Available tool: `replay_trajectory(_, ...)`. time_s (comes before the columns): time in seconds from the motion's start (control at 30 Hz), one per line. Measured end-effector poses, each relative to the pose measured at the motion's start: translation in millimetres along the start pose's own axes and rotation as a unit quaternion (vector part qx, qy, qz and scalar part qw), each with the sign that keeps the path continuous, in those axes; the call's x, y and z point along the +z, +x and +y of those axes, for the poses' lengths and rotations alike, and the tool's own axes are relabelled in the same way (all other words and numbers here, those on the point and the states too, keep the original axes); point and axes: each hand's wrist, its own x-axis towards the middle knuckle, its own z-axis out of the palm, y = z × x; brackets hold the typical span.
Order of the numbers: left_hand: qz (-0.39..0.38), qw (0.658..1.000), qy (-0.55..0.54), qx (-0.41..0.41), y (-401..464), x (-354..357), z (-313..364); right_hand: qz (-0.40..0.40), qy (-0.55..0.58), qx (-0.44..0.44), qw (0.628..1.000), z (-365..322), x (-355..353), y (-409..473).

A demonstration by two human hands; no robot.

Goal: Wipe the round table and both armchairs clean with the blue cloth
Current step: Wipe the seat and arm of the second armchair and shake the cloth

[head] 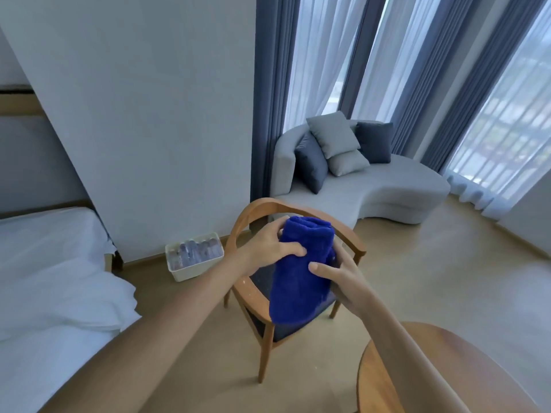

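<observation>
A folded blue cloth (pixel 301 278) hangs in the air above a wooden armchair (pixel 253 216) with a dark seat. My left hand (pixel 268 248) grips the cloth's upper left side, fingers curled over its front. My right hand (pixel 337 278) holds its right side, thumb pressed on the front. The cloth hides most of the chair's seat. The round wooden table (pixel 384 368) shows at the bottom right, partly behind my right forearm. Only one armchair is in view.
A bed with white bedding (pixel 53 278) fills the left. A white bin of plastic bottles (pixel 193 256) stands by the wall left of the chair. A curved grey sofa (pixel 387 189) with cushions sits by the curtained windows. Bare floor lies right of the chair.
</observation>
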Motion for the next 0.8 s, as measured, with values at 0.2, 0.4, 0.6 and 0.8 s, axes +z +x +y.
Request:
replay_trajectory(0.2,0.03,0.999,0.002,-0.021,63.3,-40.5,-32.6,0.035,-0.006,0.025,0.999,18.4,-1.3,75.8)
replay_trajectory(0.4,0.03,0.998,0.025,-0.053,156.4,-63.7,-58.8,0.09,0.012,0.03,0.995,36.0,-34.1,158.7)
replay_trajectory(0.6,0.048,0.988,0.046,-0.14,251.4,-85.9,-87.4,0.126,0.038,0.088,0.987,58.0,-66.2,250.4)
replay_trajectory(0.8,0.007,0.971,0.05,-0.232,316.4,-85.9,-129.4,0.216,-0.063,0.113,0.968,89.0,-83.0,291.8)
